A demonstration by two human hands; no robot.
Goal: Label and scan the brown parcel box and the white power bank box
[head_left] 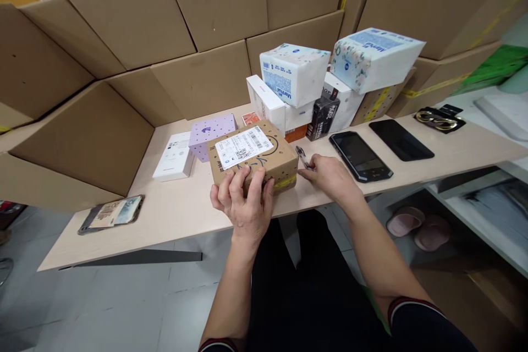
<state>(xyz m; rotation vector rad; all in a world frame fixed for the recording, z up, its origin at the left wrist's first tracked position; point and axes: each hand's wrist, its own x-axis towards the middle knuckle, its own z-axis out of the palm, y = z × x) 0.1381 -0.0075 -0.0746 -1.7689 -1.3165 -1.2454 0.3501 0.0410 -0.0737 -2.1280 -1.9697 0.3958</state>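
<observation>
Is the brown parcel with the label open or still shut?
Shut. The parcel shows its flat top, label unbroken, yellow tape on its side; the left hand grips it.

"Manhua" on tissue pack [293,72]; second pack [373,58] likewise.
</observation>
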